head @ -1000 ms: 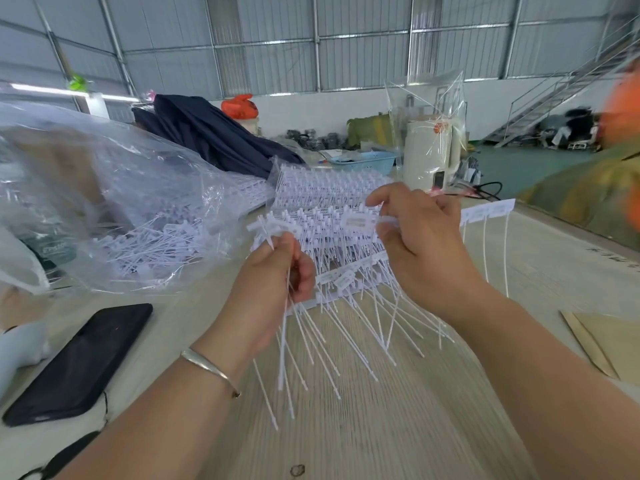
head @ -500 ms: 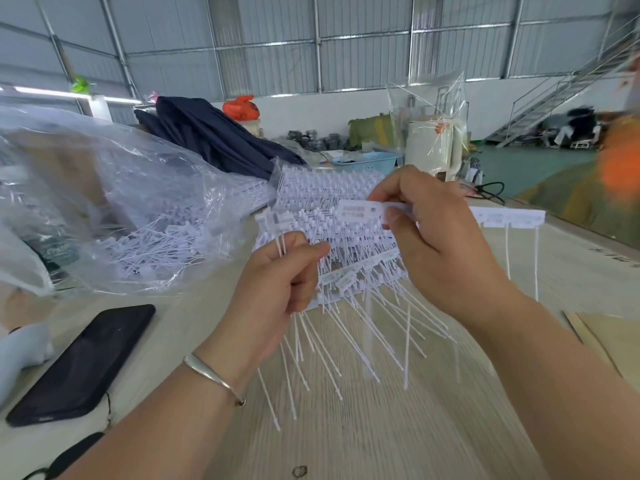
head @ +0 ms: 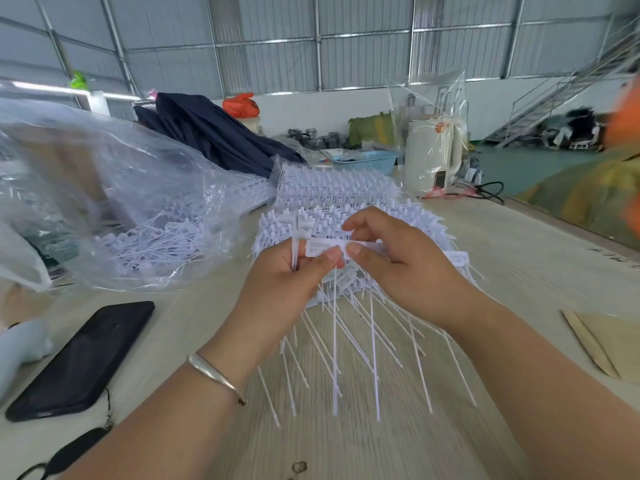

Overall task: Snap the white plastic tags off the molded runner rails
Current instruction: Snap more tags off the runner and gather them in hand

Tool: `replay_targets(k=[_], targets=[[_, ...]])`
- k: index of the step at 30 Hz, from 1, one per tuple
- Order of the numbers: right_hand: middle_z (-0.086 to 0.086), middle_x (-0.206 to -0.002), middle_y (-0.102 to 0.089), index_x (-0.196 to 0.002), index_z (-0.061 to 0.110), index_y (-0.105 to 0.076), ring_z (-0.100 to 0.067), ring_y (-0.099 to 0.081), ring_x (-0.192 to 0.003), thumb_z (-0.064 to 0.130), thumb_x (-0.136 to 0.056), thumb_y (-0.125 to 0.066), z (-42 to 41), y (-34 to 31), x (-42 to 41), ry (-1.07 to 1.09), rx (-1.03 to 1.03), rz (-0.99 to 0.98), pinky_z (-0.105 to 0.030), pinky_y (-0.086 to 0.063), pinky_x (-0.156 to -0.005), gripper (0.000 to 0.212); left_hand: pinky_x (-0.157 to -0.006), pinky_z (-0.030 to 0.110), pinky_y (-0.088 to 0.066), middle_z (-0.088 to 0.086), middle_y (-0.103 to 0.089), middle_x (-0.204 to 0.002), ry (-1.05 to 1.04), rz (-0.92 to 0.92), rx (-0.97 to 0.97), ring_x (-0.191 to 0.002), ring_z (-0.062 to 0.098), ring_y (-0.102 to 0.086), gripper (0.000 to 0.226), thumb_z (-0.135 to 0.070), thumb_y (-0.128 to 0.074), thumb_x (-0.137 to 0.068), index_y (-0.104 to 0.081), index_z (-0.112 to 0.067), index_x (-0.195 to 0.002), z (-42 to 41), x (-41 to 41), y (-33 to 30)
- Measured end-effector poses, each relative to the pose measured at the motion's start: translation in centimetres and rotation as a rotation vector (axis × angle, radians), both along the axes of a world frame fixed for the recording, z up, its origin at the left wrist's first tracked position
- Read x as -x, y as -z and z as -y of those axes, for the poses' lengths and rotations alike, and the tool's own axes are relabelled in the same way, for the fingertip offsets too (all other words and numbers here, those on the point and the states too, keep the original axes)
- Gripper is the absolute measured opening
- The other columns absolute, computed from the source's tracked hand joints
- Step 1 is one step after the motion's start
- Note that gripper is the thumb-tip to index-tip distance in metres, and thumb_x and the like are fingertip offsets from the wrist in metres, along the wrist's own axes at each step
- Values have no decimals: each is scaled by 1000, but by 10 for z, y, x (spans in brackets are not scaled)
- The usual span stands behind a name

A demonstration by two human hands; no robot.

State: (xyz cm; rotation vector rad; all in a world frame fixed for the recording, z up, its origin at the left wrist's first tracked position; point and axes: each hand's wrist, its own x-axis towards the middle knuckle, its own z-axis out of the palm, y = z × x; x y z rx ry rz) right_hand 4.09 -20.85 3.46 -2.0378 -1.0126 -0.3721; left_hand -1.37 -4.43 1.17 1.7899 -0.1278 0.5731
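Pinching a white runner rail between them, both hands hover above the pile of tag rails on the counter. The left hand curls round a small bundle of loose tags while its thumb presses the rail's end tag; the right hand pinches the rail just beside it, thumb under, fingers curled over. Thin white tails hang from the rail toward the counter. Left of the pile lies a clear plastic bag holding more tags, and nearer, a black phone.
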Motion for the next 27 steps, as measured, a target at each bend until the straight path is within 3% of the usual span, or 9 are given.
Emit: replay_targets(k=[4,7,9,14,18,20,22,25,27], targets=[[5,-72,-63,-87,9,-60,-14,-57,-66,21,-95,-57,5,1,-8,-68,-57,-191,-34,-46,-69,15,-47,18,-28,-14,-34,-44,-74,18,-33,-40,3,-31,17,-32,-66,-89,-75,-27,-77,-2,-2,2],[14,-60,-57,-82,7,-64,1,-51,-54,14,-94,-59,5,0,-8,-102,-101,-170,-12,-39,-60,14,-47,20,-26,-10,-28,-47,-73,3,-56,-41,6,-27,16,-36,-66,-88,-76,-28,-78,-2,-2,1],[17,-59,-57,-80,10,-67,1,-52,-53,16,-93,-61,3,-1,-7,-74,-114,-148,-8,-36,-60,15,-45,16,-26,-8,-27,-48,-74,8,-48,-41,7,-27,18,-36,-66,-87,-77,-27,-77,-2,0,-1],[13,-45,-45,-77,15,-68,-1,-46,-44,23,-91,-64,-3,0,2,72,-88,-17,-9,-26,-54,17,-41,11,-24,-12,-31,-37,-176,108,-157,-35,4,-29,23,-24,-66,-90,-73,-18,-70,2,5,-1],[12,-46,-40,-73,13,-67,-12,-39,-45,22,-92,-62,-14,2,13,196,-69,152,-28,-31,-70,22,-44,16,-27,-3,-45,-46,-322,213,-330,-42,7,-40,28,-25,-62,-92,-68,-13,-67,6,4,1],[9,-53,-43,-69,16,-62,-17,-43,-53,21,-94,-57,-19,2,19,256,-33,212,-35,-33,-78,26,-46,19,-29,0,-51,-55,-394,269,-377,-46,9,-42,29,-28,-58,-89,-62,-25,-61,8,3,4],[8,-57,-40,-63,21,-46,-17,-42,-60,19,-95,-50,-25,2,25,305,10,263,-36,-29,-80,33,-44,16,-29,-5,-49,-50,-466,327,-398,-44,7,-42,36,-27,-58,-87,-49,-39,-55,10,4,3],[6,-64,-43,-67,21,-40,-18,-42,-66,16,-91,-37,-32,2,30,341,83,301,-34,-23,-75,25,-44,36,-41,-2,-52,-49,-512,299,-453,-45,15,-49,21,-25,-54,-83,-63,-23,-65,11,5,6],[6,-65,-41,-68,20,-41,-19,-40,-66,16,-78,-30,-33,1,32,343,116,287,-32,-20,-72,15,-44,37,-41,5,-60,-56,-526,267,-529,-50,27,-55,21,-21,-53,-79,-68,-7,-77,14,6,7]])
